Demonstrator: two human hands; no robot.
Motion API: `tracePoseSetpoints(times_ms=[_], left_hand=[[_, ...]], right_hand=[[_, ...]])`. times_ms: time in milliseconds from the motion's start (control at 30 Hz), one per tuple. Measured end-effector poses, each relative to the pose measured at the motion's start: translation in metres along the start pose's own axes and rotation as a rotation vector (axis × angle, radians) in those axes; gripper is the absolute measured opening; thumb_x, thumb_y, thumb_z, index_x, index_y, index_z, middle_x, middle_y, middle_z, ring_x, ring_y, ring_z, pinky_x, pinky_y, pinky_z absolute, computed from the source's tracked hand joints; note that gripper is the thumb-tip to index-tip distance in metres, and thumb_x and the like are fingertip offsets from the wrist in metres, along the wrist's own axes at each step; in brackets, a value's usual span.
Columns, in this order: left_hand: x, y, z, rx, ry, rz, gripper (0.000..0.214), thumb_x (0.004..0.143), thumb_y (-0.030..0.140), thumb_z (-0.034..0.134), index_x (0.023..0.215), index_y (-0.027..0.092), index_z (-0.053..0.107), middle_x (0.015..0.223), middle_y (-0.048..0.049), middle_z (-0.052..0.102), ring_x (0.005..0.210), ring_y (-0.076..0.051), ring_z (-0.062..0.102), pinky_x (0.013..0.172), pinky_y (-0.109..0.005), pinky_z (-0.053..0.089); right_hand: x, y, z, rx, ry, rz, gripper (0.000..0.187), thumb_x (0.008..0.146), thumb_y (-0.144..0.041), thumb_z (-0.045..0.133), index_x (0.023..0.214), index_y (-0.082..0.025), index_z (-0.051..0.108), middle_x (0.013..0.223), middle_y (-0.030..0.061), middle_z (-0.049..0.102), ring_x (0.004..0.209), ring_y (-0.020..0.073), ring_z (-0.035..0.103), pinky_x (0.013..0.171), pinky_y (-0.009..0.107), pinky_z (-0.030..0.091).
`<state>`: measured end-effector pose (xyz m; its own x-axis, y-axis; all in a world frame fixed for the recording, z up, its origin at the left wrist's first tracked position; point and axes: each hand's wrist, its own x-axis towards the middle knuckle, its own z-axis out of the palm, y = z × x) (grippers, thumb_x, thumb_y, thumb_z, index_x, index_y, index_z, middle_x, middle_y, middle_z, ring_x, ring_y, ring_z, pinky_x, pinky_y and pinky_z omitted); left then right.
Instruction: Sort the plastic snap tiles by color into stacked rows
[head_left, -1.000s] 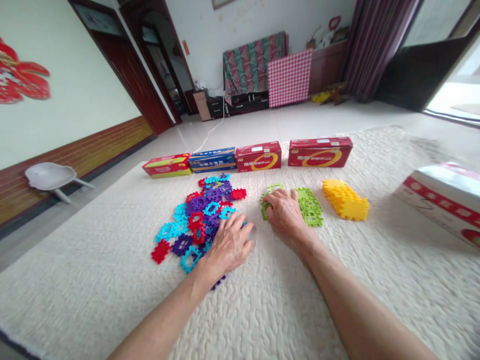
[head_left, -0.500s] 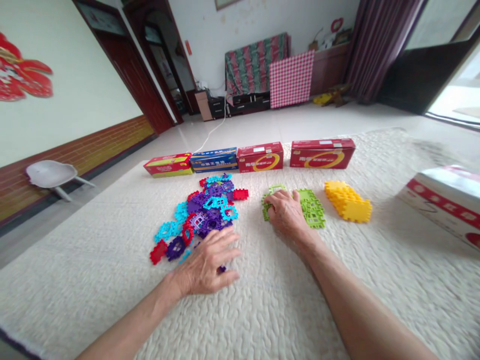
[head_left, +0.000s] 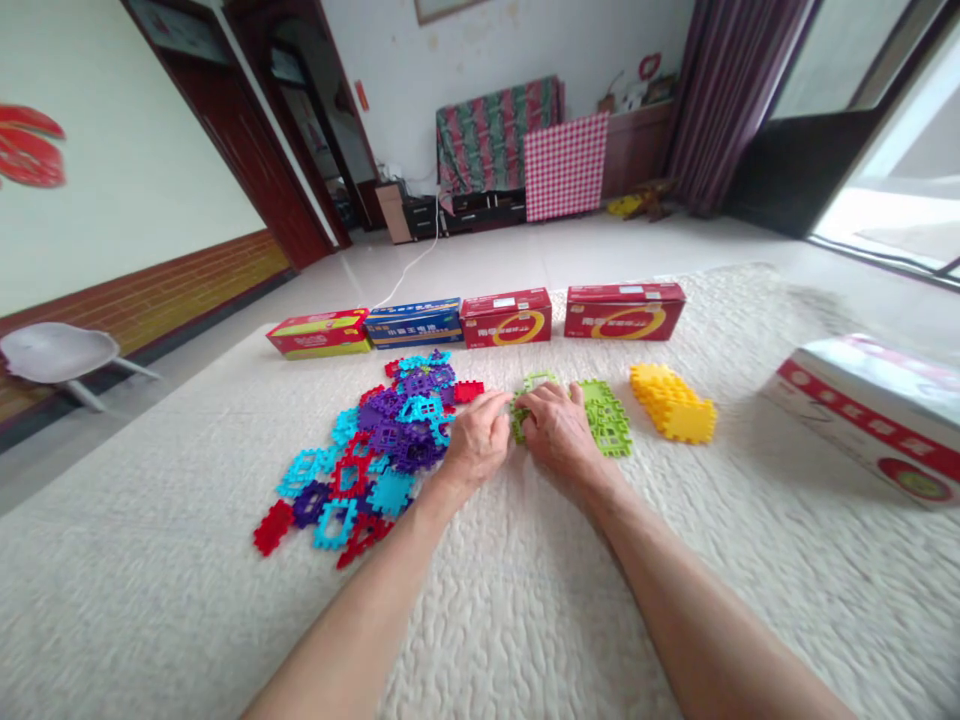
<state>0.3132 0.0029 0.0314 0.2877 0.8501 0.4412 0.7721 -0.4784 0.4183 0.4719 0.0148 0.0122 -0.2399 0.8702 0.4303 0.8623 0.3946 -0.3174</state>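
Observation:
My left hand (head_left: 478,437) is beside the right edge of a heap of purple interlocking plastic tiles (head_left: 390,405). Its fingers are drawn together, tips at the left side of the green tiles; whatever they may pinch is hidden. My right hand (head_left: 556,428) lies over the green interlocking tiles (head_left: 609,425), its fingers curled down on the left part of that group and covering it. Cyan tiles (head_left: 392,492) and red tiles (head_left: 273,527) are mixed into the heap on the left. Farther right is a stack of yellow tiles (head_left: 688,420).
A row of boxes stands behind the tiles: a red-and-yellow box (head_left: 321,333), a blue box (head_left: 414,323) and two red boxes (head_left: 507,318). A white-and-red carton (head_left: 874,420) is at the right. Everything rests on a cream quilted cover (head_left: 517,600). A white stool (head_left: 60,352) stands at the left.
My left hand has moved from the near side of the heap up and right, close to my right hand, and its spread fingers have closed. My right hand stays on the green tiles.

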Motion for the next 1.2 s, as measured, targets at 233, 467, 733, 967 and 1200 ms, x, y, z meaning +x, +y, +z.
tracePoseSetpoints(times_ms=[233,467,733,967,1200], left_hand=[[0.031,-0.007,0.059,-0.223,0.116,-0.16,0.038,0.092,0.014,0.035,0.117,0.017,0.063,0.121,-0.0088,0.069,0.114,-0.019,0.062,0.102,-0.037,0.049],[0.035,-0.013,0.07,-0.167,0.043,0.011,0.038,0.094,0.02,0.036,0.125,0.018,0.058,0.128,-0.0098,0.063,0.122,-0.02,0.056,0.107,-0.037,0.044],[0.036,-0.009,0.077,-0.044,0.036,0.077,0.041,0.095,0.029,0.04,0.129,0.011,0.055,0.126,-0.015,0.062,0.123,-0.025,0.052,0.114,-0.043,0.033],[0.039,-0.008,0.075,-0.151,-0.001,0.015,0.031,0.091,0.025,0.044,0.112,0.02,0.066,0.114,-0.0073,0.069,0.112,-0.021,0.059,0.101,-0.033,0.043],[0.043,-0.013,0.067,-0.254,0.112,-0.207,0.021,0.085,0.023,0.05,0.085,0.017,0.071,0.084,-0.0067,0.072,0.081,-0.018,0.065,0.077,-0.027,0.048]], right_hand=[[0.0,0.001,0.001,0.031,0.065,0.013,0.027,0.087,-0.017,0.044,0.1,-0.022,0.068,0.101,0.0075,0.07,0.103,0.0237,0.055,0.102,0.044,0.023],[0.007,0.028,-0.018,0.094,0.314,0.155,0.034,0.089,-0.015,0.037,0.107,-0.02,0.065,0.111,0.0081,0.068,0.106,0.0197,0.059,0.097,0.033,0.038],[0.017,0.066,-0.027,0.12,0.059,0.239,0.033,0.088,-0.03,0.049,0.113,-0.017,0.065,0.125,0.0112,0.064,0.114,0.0236,0.059,0.101,0.037,0.042],[0.013,0.054,-0.017,0.08,-0.091,0.211,0.031,0.092,-0.03,0.045,0.112,-0.019,0.066,0.112,0.0096,0.07,0.105,0.0223,0.064,0.094,0.034,0.046],[-0.009,0.017,-0.015,0.148,-0.061,0.251,0.027,0.091,-0.028,0.046,0.103,-0.019,0.068,0.102,0.0077,0.072,0.095,0.0206,0.065,0.085,0.031,0.047]])
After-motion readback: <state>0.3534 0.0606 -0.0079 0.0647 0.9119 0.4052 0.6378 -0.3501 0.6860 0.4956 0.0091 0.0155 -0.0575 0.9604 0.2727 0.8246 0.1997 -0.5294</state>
